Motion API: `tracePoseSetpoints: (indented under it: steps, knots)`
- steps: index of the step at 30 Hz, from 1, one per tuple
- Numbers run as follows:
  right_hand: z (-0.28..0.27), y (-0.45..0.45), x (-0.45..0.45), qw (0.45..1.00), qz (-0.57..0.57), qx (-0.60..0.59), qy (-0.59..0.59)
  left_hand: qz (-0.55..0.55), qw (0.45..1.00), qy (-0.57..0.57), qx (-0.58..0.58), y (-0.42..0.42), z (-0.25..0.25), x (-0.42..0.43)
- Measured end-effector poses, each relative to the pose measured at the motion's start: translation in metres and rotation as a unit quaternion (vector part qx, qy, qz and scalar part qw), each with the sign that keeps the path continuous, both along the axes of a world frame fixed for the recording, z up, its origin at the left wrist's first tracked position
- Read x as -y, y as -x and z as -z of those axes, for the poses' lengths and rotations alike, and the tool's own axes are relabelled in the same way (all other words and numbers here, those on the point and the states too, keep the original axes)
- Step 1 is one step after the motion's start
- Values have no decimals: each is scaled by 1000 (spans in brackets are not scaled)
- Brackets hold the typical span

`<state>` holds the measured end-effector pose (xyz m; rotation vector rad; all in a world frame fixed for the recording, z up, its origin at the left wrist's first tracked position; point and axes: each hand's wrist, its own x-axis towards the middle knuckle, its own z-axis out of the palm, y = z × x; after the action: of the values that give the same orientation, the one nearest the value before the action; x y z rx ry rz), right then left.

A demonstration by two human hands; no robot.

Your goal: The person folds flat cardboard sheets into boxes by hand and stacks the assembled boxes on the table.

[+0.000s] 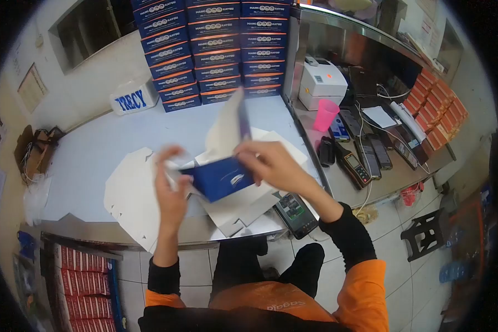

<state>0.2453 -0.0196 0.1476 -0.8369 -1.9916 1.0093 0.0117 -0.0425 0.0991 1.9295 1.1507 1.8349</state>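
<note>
Between my hands is a partly folded blue box [221, 178], its white inner flap raised and blurred. The fingers of my right hand [268, 165] pinch its upper right edge. At the box's left side is my left hand [171, 185], its fingers apart and slightly blurred; whether it touches the box is hard to tell. Flat white cardboard sheets [235, 213] lie beneath the box. Another white cut sheet [130, 193] rests on the table to the left, partly behind my left hand.
Stacked blue boxes [214, 43] stand at the back, beside a white TRECY pack [134, 99]. On the right are a white printer [323, 83], a pink cup [326, 114], several phones [379, 150] and orange boxes [434, 110]. A tablet [296, 214] lies at the front edge.
</note>
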Motion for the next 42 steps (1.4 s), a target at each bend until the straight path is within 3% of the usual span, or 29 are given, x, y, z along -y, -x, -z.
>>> tracePoseSetpoints:
  steps: [1,3,5,8,10,11,13,14,15,16,17,19,21,23,25,27,33,35,37,39,40,42]
  knots:
    - [6,-9,-5,1000,1,1,1,-37,993,-85,71,7,-2,-5]
    - [14,-28,-16,976,-24,-165,143,-83,995,-11,54,28,-3,-2]
    - [33,-37,-28,969,-32,-173,173,-28,998,10,63,54,12,0]
    - [55,-33,-40,932,-111,-211,273,60,985,162,10,96,19,10]
    - [55,-20,-30,885,30,-324,334,114,959,259,-25,105,15,14]
    - [59,-20,-35,884,28,-325,334,112,959,259,-27,104,10,16]
    - [74,-22,-51,881,-90,-278,371,28,984,178,-15,98,-13,20]
    - [77,-21,-53,881,-91,-279,372,-7,982,110,-154,88,-38,26]
    - [79,-20,-55,925,-52,-241,290,-8,982,111,-155,82,-48,28]
    - [80,-19,-55,959,-11,-199,203,-8,965,89,-245,77,-54,29]
    - [72,-14,-51,959,-11,-199,203,-7,941,66,-332,68,-56,29]
    - [50,-4,-34,990,-44,-129,-43,44,929,89,-356,36,-54,27]
    - [32,3,-15,984,-52,-85,-148,132,910,147,-366,15,-49,20]
    - [21,-1,-6,989,-83,-10,-122,155,903,182,-356,9,-44,12]
    - [25,-8,-2,992,-81,-7,-93,176,896,215,-346,5,-36,6]
    - [31,-12,-3,995,-81,-5,-65,222,888,340,-216,7,-26,3]
    - [48,2,-1,979,-23,-63,-192,235,878,393,-139,7,-19,14]
    - [52,11,-3,968,106,-93,-206,230,881,392,-133,12,-17,14]
    - [49,16,-4,970,46,-65,-228,224,885,389,-127,16,-13,13]
    - [44,19,-8,974,-118,0,-191,237,890,369,-129,20,-8,13]
    - [41,19,-8,978,-113,-16,-177,237,889,370,-131,19,-10,14]
    - [38,26,-6,981,-91,27,-170,149,930,267,-203,14,-14,16]
